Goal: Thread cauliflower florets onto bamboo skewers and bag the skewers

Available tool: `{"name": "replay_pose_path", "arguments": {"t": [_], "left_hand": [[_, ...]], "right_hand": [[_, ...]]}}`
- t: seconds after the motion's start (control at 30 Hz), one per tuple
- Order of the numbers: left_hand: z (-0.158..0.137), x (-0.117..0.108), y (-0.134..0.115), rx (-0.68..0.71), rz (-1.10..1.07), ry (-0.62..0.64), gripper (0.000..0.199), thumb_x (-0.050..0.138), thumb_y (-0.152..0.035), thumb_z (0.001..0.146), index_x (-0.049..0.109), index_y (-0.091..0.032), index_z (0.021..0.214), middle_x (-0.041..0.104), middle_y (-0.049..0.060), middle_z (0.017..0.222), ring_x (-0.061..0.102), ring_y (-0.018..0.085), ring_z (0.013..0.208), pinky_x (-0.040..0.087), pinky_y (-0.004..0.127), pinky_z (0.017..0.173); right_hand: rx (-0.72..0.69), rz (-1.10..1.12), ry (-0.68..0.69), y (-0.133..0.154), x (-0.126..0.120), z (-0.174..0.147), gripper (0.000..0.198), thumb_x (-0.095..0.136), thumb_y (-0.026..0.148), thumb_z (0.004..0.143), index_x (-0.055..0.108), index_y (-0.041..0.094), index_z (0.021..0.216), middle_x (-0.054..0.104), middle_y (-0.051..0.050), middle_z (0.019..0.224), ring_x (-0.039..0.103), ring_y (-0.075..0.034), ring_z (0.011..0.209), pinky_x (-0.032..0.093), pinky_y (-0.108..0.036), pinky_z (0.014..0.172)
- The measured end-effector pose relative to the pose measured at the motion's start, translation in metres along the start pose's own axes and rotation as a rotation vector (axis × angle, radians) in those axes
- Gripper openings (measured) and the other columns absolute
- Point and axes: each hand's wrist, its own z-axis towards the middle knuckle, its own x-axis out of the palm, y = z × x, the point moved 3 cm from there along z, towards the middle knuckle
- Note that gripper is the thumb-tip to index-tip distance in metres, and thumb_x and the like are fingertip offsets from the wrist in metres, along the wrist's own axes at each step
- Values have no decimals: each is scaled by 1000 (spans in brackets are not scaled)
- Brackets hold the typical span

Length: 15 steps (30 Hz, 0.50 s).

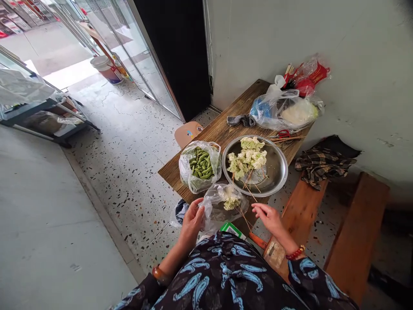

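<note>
My left hand (193, 220) is closed on the edge of a clear plastic bag (211, 211) at the table's near edge. Inside the bag's mouth lies a cauliflower floret (231, 203), with thin bamboo skewers (244, 217) slanting out below it. To the right, my right hand (270, 220) has its fingers bunched together, the tips close to the end of another skewer; whether they grip it is unclear. Just beyond is a round metal basin (278, 176) holding skewered cauliflower (248, 156). A plastic bag of green pods (202, 163) stands left of the basin.
Farther back on the wooden table (232, 107) lie a grey cloth (240, 121), red scissors (284, 134), loose skewers and a filled plastic bag (290, 113). A tan stool (188, 134) stands beyond the left edge. Wooden benches (305, 206) are at right, one bearing a plaid cloth (325, 162).
</note>
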Motion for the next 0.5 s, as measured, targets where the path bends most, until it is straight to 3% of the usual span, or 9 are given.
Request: {"name": "replay_pose_path", "arguments": {"t": [0.13,0.3,0.5], "left_hand": [[0,6,3,-7,-29,33,53,63,-56,76,59,-16,110,63,3,82,53,12,64,39,22,55],[-3,13,9,-18,-72,20,51,64,-57,75,60,-15,105,63,2,80,53,12,65,40,22,57],[-5,10,15,-32,-98,-46,55,66,-58,72,60,-14,103,60,0,72,49,10,59,36,20,52]], "right_hand": [[27,110,-70,32,-7,65,44,39,49,94,65,19,111,73,-10,99,70,-19,79,53,-28,64],[156,145,-21,57,28,148,32,56,46,90,67,16,92,70,-5,82,66,-13,67,53,-27,64],[351,238,78,60,63,169,28,56,36,94,61,15,111,65,-6,104,64,-15,83,56,-33,72]]}}
